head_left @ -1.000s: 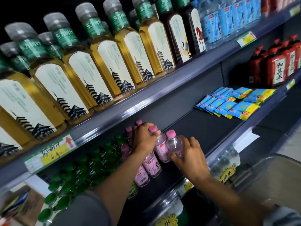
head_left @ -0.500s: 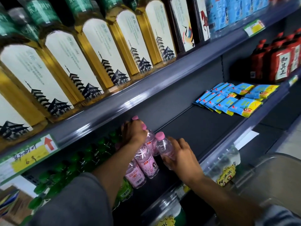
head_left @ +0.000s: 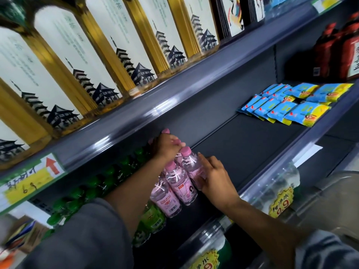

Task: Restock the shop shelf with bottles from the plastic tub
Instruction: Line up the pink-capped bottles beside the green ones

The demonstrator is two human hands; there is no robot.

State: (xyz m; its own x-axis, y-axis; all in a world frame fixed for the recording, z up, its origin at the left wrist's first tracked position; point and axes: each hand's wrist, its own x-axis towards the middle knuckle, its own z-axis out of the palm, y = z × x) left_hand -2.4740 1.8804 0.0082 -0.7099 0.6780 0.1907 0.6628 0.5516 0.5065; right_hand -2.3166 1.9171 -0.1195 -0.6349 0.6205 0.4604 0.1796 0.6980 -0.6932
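Note:
Several small pink-capped bottles [head_left: 179,184] with pink labels stand in rows on the dark middle shelf [head_left: 242,152]. My left hand [head_left: 167,145] reaches deep under the upper shelf and rests on the caps of the rear pink bottles. My right hand [head_left: 212,176] wraps the side of the rightmost pink bottle [head_left: 191,162], fingers curled around it. The clear plastic tub [head_left: 334,193] shows at the lower right edge; what it contains cannot be made out.
Green-capped bottles [head_left: 93,189] fill the shelf left of the pink ones. Tall golden tea bottles [head_left: 97,61] line the upper shelf. Blue and yellow packets [head_left: 295,105] lie to the right, red bottles [head_left: 338,49] beyond. Yellow price tags [head_left: 279,202] hang below.
Both hands have slid the pink bottles a little deeper into the shelf. The camera has come closer and tilted down, so the upper bottles' caps have left the view.

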